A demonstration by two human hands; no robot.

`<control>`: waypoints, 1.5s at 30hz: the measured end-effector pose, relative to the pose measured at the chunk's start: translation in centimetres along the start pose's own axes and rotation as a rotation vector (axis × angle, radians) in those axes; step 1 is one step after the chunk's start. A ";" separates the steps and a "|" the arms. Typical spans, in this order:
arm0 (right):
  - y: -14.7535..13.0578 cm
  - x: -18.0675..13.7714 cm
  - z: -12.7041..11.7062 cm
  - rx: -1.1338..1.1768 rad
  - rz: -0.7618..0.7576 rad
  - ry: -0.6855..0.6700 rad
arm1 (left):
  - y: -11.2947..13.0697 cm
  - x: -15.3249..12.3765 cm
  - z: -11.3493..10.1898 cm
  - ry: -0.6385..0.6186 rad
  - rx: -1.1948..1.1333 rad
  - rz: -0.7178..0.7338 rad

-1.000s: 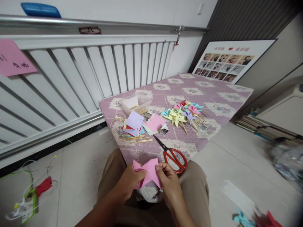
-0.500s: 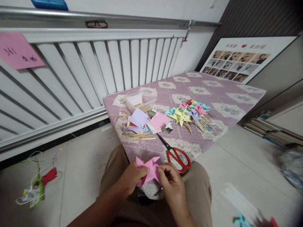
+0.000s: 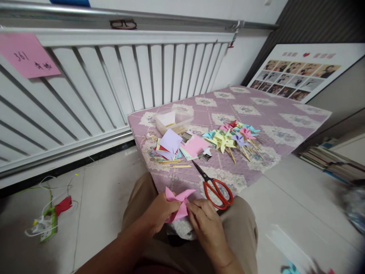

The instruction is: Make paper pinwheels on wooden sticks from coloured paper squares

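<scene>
Between my hands, above my lap, is a pink paper pinwheel with folded, pointed blades. My left hand grips it from the left, thumb pressed near its centre. From the right, my right hand has its fingers pinched at the pinwheel's right side, and the fingertips are partly hidden. Just beyond my right hand lie red-handled scissors, blades pointing away to the left. Farther back, finished-looking pinwheels on sticks lie in a colourful bunch. Square coloured paper sheets are stacked to their left.
Thin wooden sticks lie in front of the paper. Behind it stands a clear plastic box on the flowered tablecloth. A white radiator runs along the wall. A power strip with cables is on the floor.
My right hand's fingers have closed in towards the pinwheel's centre, and its right blade is now folded inward. The view has shifted slightly.
</scene>
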State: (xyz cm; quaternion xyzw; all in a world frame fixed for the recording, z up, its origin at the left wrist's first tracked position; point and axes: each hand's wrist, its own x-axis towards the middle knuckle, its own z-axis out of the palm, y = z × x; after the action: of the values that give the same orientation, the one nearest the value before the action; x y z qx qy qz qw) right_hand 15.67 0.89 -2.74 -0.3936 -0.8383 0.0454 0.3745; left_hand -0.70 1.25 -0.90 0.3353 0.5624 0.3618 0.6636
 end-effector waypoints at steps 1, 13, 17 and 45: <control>0.0 0.0 0.0 -0.010 -0.017 -0.002 | 0.0 0.0 0.0 0.004 0.011 0.001; 0.1 0.2 -0.6 -0.023 -0.105 -0.078 | -0.2 -0.1 -0.6 -0.036 0.024 0.015; 0.1 0.2 -0.6 -0.028 -0.121 -0.100 | -0.4 0.0 -0.8 -0.025 0.055 0.024; 0.1 0.6 -0.8 -0.118 -0.211 -0.192 | -0.3 0.3 -0.9 -0.102 -0.092 -0.007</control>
State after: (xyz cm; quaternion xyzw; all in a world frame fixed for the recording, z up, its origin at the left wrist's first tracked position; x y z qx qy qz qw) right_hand 16.03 1.22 -1.90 -0.3187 -0.9080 -0.0060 0.2718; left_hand -1.56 1.41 -1.40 0.3203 0.5118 0.3676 0.7073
